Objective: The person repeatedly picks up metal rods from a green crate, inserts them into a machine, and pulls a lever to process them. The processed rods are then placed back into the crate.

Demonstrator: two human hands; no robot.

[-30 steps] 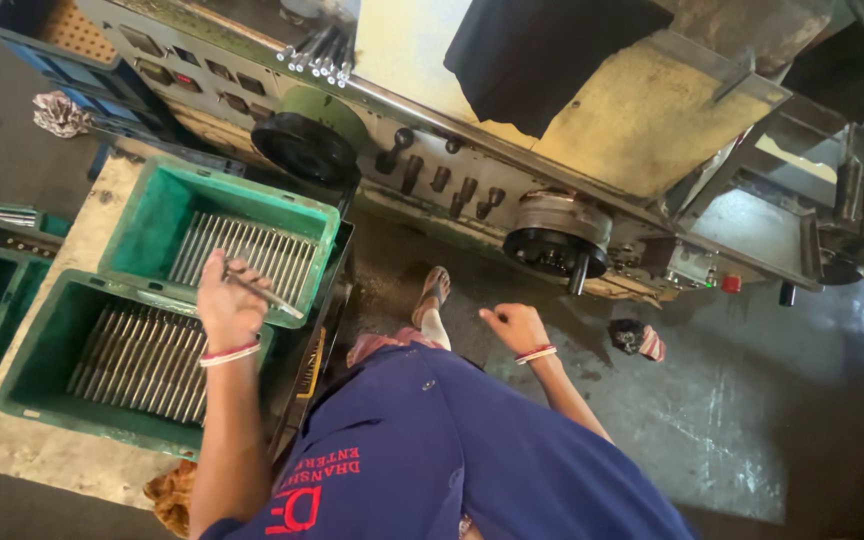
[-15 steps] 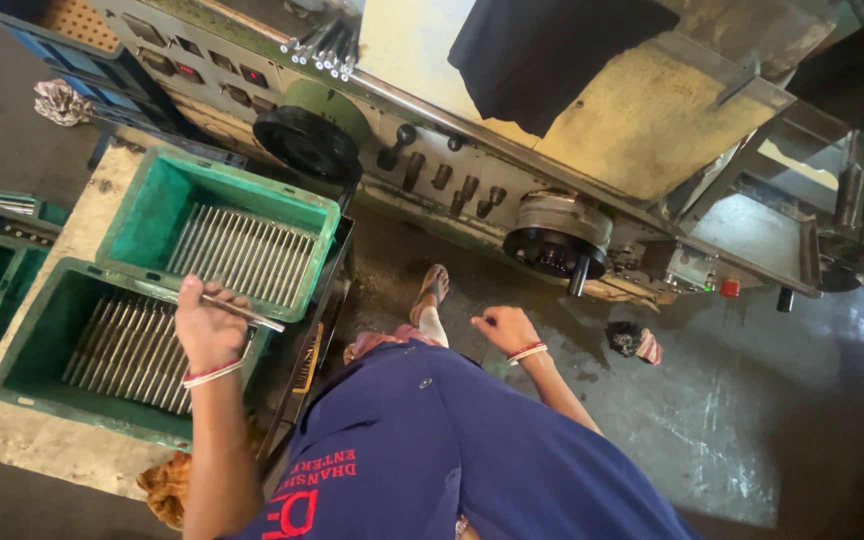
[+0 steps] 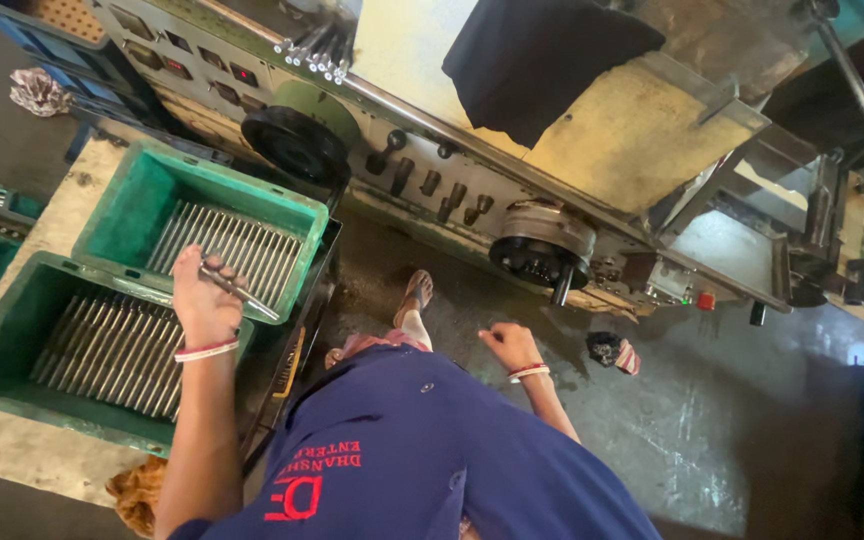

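Observation:
My left hand (image 3: 204, 300) is shut on a short metal rod (image 3: 240, 291), held over the near edge of the far green crate (image 3: 148, 190). That crate holds a row of several metal rods (image 3: 227, 245). A second green crate (image 3: 12, 330) closer to me holds several more rods (image 3: 112, 350). My right hand (image 3: 508, 345) hangs loosely curled and holds nothing, above the floor in front of the machine. A red-and-white band sits on each wrist. My blue shirt (image 3: 422, 450) fills the bottom middle.
A large lathe-like machine (image 3: 592, 150) runs across the top, with a black handwheel (image 3: 297, 145), several levers (image 3: 432, 180) and a chuck (image 3: 544, 245). A dark cloth (image 3: 542, 55) lies on it. My sandalled foot (image 3: 414, 295) rests on the concrete floor. A rag (image 3: 37, 92) lies top left.
My left hand with the rod has moved down from over the far crate toward the edge between the two crates. My right hand has stayed almost in place.

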